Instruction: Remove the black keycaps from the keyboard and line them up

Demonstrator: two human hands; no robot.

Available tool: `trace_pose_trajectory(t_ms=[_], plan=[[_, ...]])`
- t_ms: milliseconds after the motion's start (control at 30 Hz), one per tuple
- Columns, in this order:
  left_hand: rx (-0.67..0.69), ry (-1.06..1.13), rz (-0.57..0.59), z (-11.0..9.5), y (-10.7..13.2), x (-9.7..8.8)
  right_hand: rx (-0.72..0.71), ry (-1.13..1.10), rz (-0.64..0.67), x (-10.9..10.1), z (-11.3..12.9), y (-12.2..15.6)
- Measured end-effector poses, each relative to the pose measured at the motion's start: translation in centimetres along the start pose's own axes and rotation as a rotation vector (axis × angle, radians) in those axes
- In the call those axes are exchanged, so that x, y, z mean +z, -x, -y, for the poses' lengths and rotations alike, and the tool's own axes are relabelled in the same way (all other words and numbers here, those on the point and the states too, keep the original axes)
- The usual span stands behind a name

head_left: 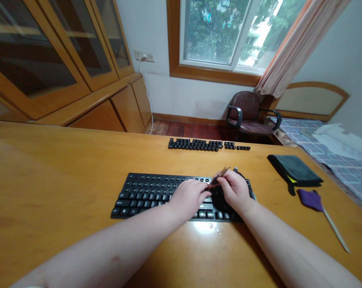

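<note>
A black keyboard [145, 196] lies on the wooden desk, with bare switches in its upper rows and keycaps in its lower rows. My left hand [189, 197] rests over its middle, fingers drawn together at the switches; what they pinch, if anything, is hidden. In my right hand [235, 190], closed above the keyboard's right part, is a thin brown-and-dark tool [220, 174] whose exact kind I cannot make out. It slants down toward my left fingertips. A round black thing [220, 200] sits on or over the keys below my right hand, partly covered.
Loose black keycaps [196, 145] stand in rows along the desk's far edge. On the right lie a folded dark cloth [296, 170] and a purple-headed tool with a pale handle [311, 200]. Beyond the desk are a chair [247, 108], a bed and a glass-doored cabinet [87, 86].
</note>
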State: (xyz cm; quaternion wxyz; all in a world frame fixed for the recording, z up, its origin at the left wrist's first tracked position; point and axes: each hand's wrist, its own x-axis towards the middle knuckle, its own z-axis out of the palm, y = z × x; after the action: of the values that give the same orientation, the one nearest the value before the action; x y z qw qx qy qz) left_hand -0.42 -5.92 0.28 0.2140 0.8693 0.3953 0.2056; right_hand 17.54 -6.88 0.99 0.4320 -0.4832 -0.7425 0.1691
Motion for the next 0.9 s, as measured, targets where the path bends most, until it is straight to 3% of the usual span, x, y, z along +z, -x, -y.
trace_pose_trajectory(t_ms=[200, 433, 700, 900], plan=[[-0.052, 0.123, -0.041, -0.1, 0.1, -0.3, 0.122, -0.076, -0.095, 0.3, -0.6, 0.3], [-0.14, 0.219, -0.093, 0.0, 0.0, 0.0, 0.225, -0.341, -0.076, 0.5, -0.4, 0.2], [-0.109, 0.327, -0.141, 0.0, 0.0, -0.2, 0.48, -0.707, -0.205, 0.8, -1.0, -0.9], [-0.106, 0.473, -0.217, 0.1, 0.1, 0.1, 0.485, -0.84, -0.301, 0.9, -1.9, -1.2]])
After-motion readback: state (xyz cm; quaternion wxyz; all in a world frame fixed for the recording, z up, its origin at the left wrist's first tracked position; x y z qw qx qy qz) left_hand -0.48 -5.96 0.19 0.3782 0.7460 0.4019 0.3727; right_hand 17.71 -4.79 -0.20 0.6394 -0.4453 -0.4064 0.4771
